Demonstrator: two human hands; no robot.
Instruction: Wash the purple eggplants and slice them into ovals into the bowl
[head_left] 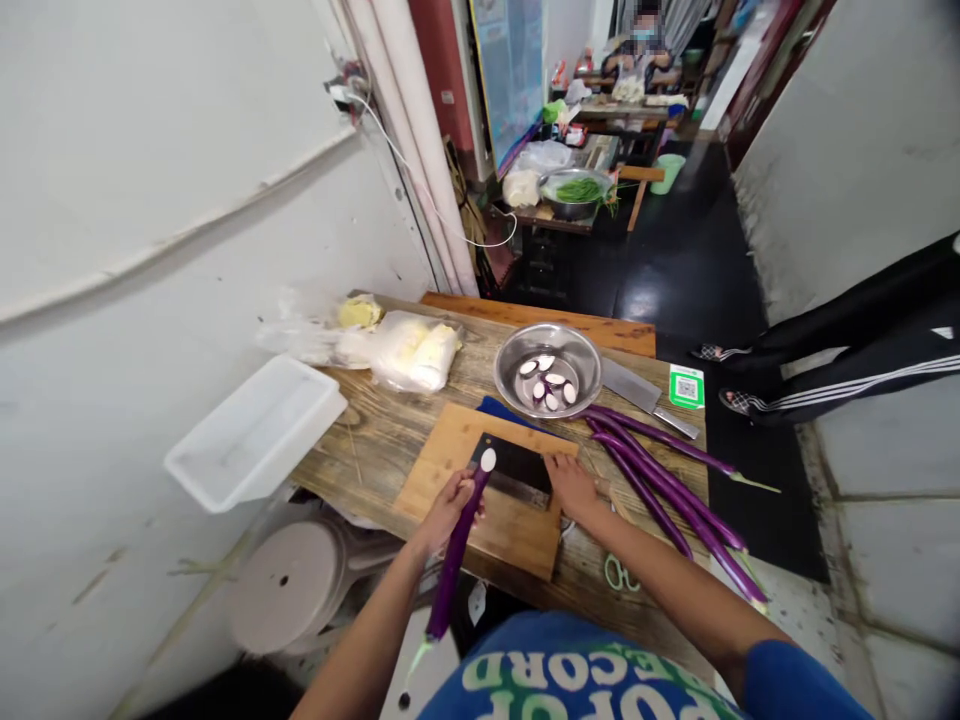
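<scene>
Your blue T-shirt (592,668) with white and green lettering sits closest to the head camera, below both hands. Your left hand (448,508) is curled around a long purple eggplant (457,553), its white cut face showing past your fingers and its green stem end hanging back toward you. Your right hand (574,486) is wrapped about the handle end of a black cleaver (516,467), whose blade lies over the wooden cutting board (429,470) between your hands. Just beyond your right hand is a stainless-steel bowl (585,362) holding cut eggplant pieces (554,380), with a blue cloth (499,408) at its near side. Right of that hand you have several whole eggplants (664,482) lying together, and past them a silvery cleaver (631,384) and a green QR-code card (686,387). Pale green scissors (621,573) rest nearer you, beside your right forearm. Left of your left hand is a white plastic tub (259,430); ahead of that hand, a clear plastic bag (409,350) with pale contents. Far ahead of both hands, a metal basin (574,210) holds green vegetables (579,190), with a co-worker (637,55) beyond.
</scene>
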